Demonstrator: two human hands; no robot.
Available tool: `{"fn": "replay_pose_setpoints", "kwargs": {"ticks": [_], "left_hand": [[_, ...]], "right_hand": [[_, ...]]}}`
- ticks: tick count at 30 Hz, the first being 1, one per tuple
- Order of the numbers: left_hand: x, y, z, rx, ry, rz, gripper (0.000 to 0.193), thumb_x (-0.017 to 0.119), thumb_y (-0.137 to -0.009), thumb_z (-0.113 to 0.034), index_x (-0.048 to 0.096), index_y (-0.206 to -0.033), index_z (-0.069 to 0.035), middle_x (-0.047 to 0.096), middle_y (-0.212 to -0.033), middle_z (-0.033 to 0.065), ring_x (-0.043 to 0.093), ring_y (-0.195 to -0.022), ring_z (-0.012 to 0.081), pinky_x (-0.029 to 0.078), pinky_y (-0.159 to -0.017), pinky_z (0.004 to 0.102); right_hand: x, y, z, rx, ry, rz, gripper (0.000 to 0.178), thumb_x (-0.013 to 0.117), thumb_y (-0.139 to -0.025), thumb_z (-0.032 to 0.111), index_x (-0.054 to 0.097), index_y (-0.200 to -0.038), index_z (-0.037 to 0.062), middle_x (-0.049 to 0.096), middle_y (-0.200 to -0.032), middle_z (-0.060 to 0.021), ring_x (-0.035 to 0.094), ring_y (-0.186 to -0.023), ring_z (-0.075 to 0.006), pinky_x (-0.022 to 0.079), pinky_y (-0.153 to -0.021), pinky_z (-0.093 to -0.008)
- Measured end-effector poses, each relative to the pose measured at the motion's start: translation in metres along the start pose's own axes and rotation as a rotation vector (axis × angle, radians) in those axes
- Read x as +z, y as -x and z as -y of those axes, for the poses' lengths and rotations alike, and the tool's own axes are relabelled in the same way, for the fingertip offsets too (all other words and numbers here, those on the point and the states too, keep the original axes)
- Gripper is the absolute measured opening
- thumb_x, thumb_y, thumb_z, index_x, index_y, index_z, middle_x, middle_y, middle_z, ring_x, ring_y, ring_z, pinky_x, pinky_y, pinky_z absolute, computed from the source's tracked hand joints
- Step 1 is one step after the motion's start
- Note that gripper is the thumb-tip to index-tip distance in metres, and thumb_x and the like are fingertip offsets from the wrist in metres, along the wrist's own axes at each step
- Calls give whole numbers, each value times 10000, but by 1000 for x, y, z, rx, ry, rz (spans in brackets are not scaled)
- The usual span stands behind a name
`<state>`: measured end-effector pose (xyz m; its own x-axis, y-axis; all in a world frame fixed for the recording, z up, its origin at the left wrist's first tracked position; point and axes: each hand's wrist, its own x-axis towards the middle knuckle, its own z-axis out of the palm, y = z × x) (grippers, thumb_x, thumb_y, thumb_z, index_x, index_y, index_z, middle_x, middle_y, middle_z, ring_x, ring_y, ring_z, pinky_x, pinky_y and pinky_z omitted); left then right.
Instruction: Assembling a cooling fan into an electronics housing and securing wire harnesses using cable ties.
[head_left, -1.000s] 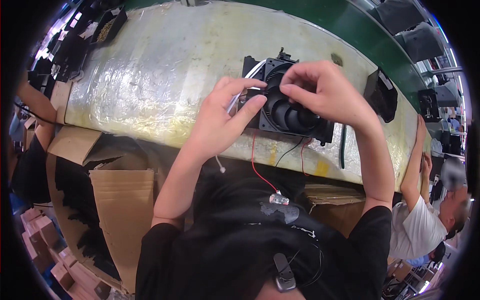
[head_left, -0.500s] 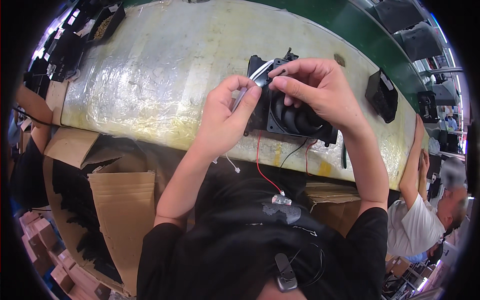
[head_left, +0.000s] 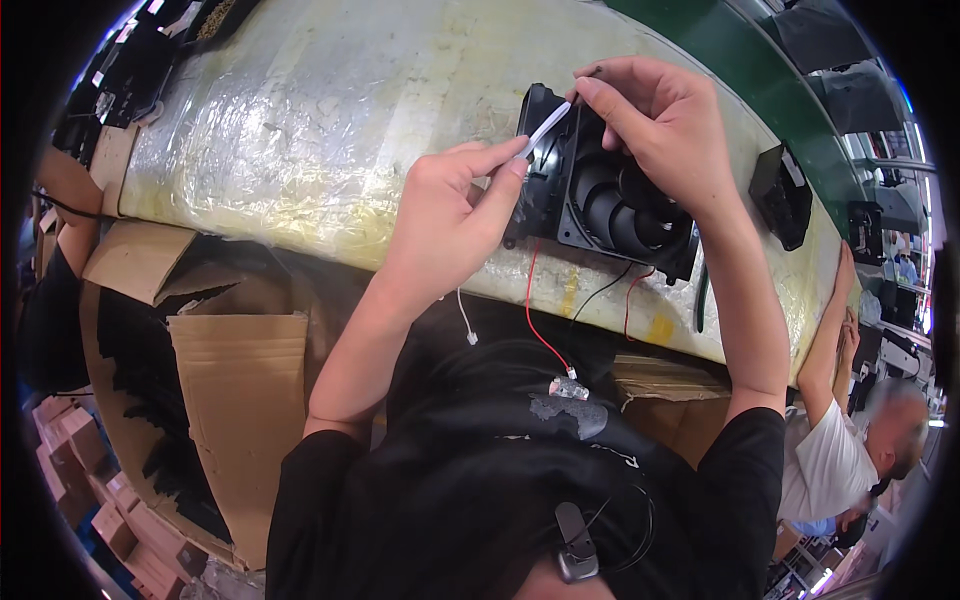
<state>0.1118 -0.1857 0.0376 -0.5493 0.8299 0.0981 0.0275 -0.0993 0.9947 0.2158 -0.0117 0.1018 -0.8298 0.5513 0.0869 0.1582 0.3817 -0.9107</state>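
My left hand (head_left: 445, 215) pinches a white cable (head_left: 545, 130) between thumb and forefinger, its upper end slanting toward my other hand. A thinner white lead with a small plug (head_left: 472, 338) hangs below that hand. At the cable's upper end, my right hand (head_left: 665, 130) is closed in a pinch; a small dark tip shows above its fingers, too small to name. Beneath both hands lies a black housing (head_left: 540, 195) with a black fan (head_left: 615, 205) in it. A red wire (head_left: 531, 300) with a white plug and a black wire (head_left: 592, 302) trail over the table's near edge.
The table (head_left: 300, 130) is covered in clear film. A black bin (head_left: 780, 200) stands at its right. Cardboard boxes (head_left: 240, 400) are below the near edge. Co-workers' arms rest at the left (head_left: 75, 200) and right (head_left: 830, 330) ends.
My right hand has moved up, and the white cable now stretches straighter between my hands. The view has shifted slightly, so the fan and housing appear further right.
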Motion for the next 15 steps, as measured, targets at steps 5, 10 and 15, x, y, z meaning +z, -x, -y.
{"fn": "replay_pose_setpoints", "kwargs": {"ticks": [5, 10, 15], "left_hand": [[-1, 1, -4, -74, 40, 17, 264, 597, -935, -20, 648, -1190, 27, 573, -826, -6, 449, -540, -5, 321, -433, 181], [0, 1, -4, -82, 70, 7, 264, 611, -934, -44, 650, -1184, 28, 578, -792, -11, 438, -462, -2, 308, -379, 190], [0, 0, -4, -101, 93, 13, 267, 619, -932, -55, 648, -1181, 36, 594, -754, -8, 433, -445, -6, 301, -366, 187]], "right_hand": [[1, 0, 1, 21, -21, 11, 217, 665, -914, 147, 676, -1044, -26, 709, -866, -42, 522, -569, -31, 398, -511, -167], [-1, -1, 2, 56, -29, 24, 224, 667, -914, 164, 677, -1046, -16, 710, -864, -36, 519, -564, -27, 392, -507, -163], [-3, 0, 1, 73, -56, 29, 218, 670, -909, 161, 676, -1040, -13, 711, -868, -36, 520, -566, -25, 397, -510, -162]]}}
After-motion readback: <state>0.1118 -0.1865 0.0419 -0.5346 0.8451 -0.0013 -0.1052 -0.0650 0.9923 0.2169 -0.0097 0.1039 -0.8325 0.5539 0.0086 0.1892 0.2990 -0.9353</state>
